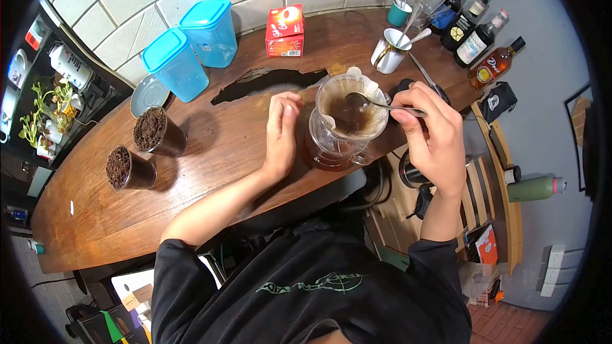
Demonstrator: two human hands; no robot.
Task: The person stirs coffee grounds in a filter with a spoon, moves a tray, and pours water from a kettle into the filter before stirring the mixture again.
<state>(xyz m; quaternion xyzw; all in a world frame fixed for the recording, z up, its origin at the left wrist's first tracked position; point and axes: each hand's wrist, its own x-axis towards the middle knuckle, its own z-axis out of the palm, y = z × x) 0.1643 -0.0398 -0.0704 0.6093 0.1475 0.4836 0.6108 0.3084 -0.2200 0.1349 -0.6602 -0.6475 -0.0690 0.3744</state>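
Observation:
A metal spoon (389, 107) is pinched in my right hand (437, 130), its bowl dipped in the brown liquid inside a paper filter (375, 118). The filter lines a clear dripper (322, 129) on top of a glass server (319, 158), which stands at the table's front edge with dark liquid in it. Just left of the dripper, my left hand (281, 134) rests upright on the wood with curled fingers, which hold nothing that I can see.
Two glasses of dark grounds (162, 132) (132, 169) stand left. Behind are a grey plate (150, 97), blue-lidded containers (182, 73) (213, 38), a red box (285, 32) and a dark hole (268, 84). Utensil cups (389, 54) (398, 14) and bottles (475, 44) stand right.

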